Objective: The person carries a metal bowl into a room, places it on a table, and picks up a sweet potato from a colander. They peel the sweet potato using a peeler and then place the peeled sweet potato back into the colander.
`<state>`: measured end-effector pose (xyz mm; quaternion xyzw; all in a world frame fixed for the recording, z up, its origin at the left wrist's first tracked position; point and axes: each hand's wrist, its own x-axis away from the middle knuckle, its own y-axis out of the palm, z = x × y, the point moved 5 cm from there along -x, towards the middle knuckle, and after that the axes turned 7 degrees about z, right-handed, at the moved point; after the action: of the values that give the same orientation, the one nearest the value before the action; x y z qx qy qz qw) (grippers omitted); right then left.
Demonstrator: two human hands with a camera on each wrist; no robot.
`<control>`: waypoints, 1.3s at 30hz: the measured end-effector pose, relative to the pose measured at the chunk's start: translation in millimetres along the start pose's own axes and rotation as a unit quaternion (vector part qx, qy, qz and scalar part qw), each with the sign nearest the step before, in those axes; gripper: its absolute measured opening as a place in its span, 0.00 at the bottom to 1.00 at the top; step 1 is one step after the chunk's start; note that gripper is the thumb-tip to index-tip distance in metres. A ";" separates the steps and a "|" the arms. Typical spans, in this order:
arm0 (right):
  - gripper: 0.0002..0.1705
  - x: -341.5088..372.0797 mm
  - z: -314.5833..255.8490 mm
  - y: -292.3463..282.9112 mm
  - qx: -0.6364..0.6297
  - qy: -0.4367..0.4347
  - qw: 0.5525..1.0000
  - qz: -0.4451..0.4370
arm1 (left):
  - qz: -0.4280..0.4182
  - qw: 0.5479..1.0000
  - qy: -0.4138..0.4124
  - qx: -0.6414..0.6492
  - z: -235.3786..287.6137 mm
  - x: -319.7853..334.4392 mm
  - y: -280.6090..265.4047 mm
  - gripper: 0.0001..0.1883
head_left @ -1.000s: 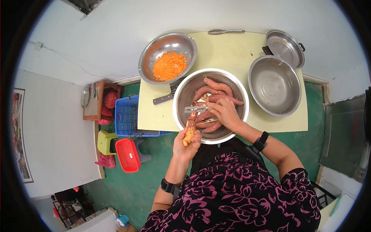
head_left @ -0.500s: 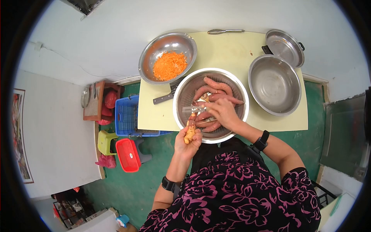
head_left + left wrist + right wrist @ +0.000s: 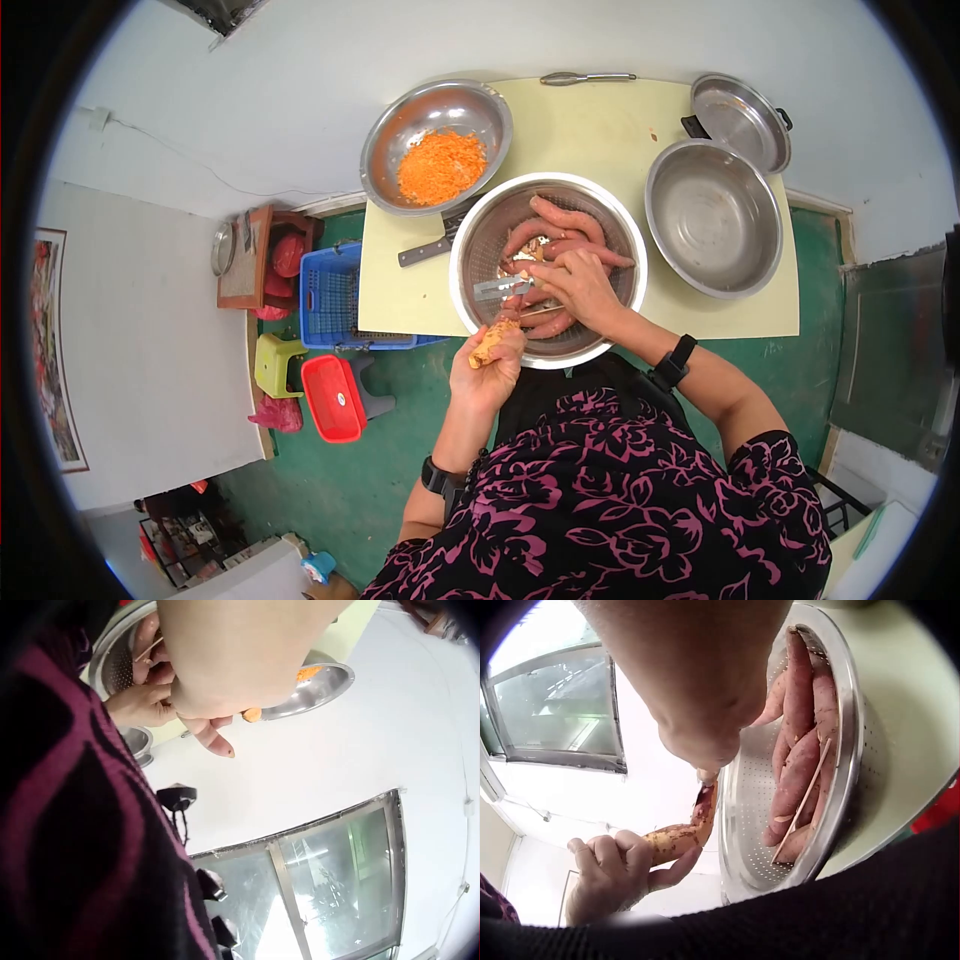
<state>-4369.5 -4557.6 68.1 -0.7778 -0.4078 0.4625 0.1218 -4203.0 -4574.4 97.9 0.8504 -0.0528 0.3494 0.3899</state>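
In the head view my left hand [image 3: 484, 376] grips a sweet potato [image 3: 494, 343] at its lower end, over the near left rim of a metal colander [image 3: 459, 275]. Much of its skin is off, showing yellow-orange flesh; reddish skin stays toward the far end, as the right wrist view also shows on the sweet potato [image 3: 676, 841]. My right hand [image 3: 580, 292] holds a peeler [image 3: 499, 289], its flat silvery part lying across the sweet potato's far end. Several unpeeled sweet potatoes [image 3: 799, 769] lie in the colander, with a thin stick [image 3: 802, 801] across them.
A steel bowl of shredded orange food [image 3: 441, 168] stands at the back left, a dark-handled knife [image 3: 425, 252] below it. At the right are a steel basin [image 3: 712, 220] and a lidlike pan [image 3: 741, 122]. A whisk-like tool [image 3: 588, 78] lies along the table's [image 3: 590, 130] far edge.
The sweet potato has turned in my left hand, its far end now leaning more to the right. My right hand has shifted the peeler slightly back and forth along it.
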 end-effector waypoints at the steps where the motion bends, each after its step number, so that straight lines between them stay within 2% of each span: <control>1: 0.15 0.6 2.6 -1.1 0.010 -0.008 1.000 0.003 | 0.003 1.000 -0.004 0.004 -0.3 1.0 -1.1 0.19; 5: 0.13 -2.7 43.2 -18.9 0.101 0.130 0.986 0.008 | 0.004 1.000 0.009 -0.011 3.1 4.0 -7.0 0.18; 8: 0.13 -3.3 25.5 -19.3 0.051 0.094 0.994 0.003 | 0.007 1.000 -0.005 -0.007 6.1 -0.6 -13.6 0.18; 10: 0.13 4.0 8.6 -5.6 0.032 0.045 0.997 -0.044 | 0.021 1.000 -0.003 -0.015 3.1 -4.6 -14.3 0.17; 12: 0.13 7.3 -6.3 4.6 -0.005 0.024 0.999 -0.048 | 0.031 0.999 0.006 -0.043 -0.9 -6.0 -11.7 0.16; 15: 0.12 4.0 -4.6 5.9 0.025 0.019 0.997 -0.071 | 0.045 0.992 0.035 -0.116 -2.5 -6.1 -11.0 0.16; 19: 0.13 -2.3 21.1 -5.4 0.029 0.109 0.991 -0.065 | 0.036 0.982 0.067 -0.171 10.6 -7.5 -19.1 0.15; 23: 0.10 -2.9 -4.9 -0.2 0.003 0.033 0.998 -0.054 | -0.002 0.988 0.051 -0.144 9.2 -9.0 -12.3 0.14; 26: 0.10 -10.8 -4.0 -8.9 0.103 -0.001 0.995 -0.004 | 0.043 0.987 0.066 -0.140 5.5 -5.5 -9.9 0.16; 28: 0.11 -5.5 20.3 -11.8 0.111 0.129 0.985 -0.027 | 0.005 0.994 0.039 -0.097 6.8 -5.3 -9.9 0.17; 29: 0.12 -5.6 20.3 -16.5 0.085 0.139 0.987 -0.014 | -0.015 0.997 0.024 -0.077 6.4 -4.8 -9.8 0.17; 30: 0.13 -4.7 20.4 -19.8 0.060 0.148 0.987 -0.001 | 0.004 0.997 0.035 -0.071 7.6 -5.4 -11.8 0.18; 32: 0.14 0.8 14.5 -17.3 0.012 0.113 0.993 0.009 | 0.037 0.996 0.054 -0.063 10.9 -8.9 -11.5 0.19; 35: 0.15 6.7 -0.8 -17.0 -0.024 0.065 0.998 0.010 | 0.033 0.999 -0.020 -0.038 7.6 -10.8 -10.7 0.19; 39: 0.17 7.6 -3.2 -13.9 -0.015 0.014 1.000 0.018 | 0.023 0.997 -0.035 -0.062 -3.9 -8.3 -7.1 0.19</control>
<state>-4372.4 -4542.5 73.0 -0.7930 -0.3991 0.4476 0.1071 -4208.9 -4568.2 89.9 0.8347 -0.1075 0.3244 0.4318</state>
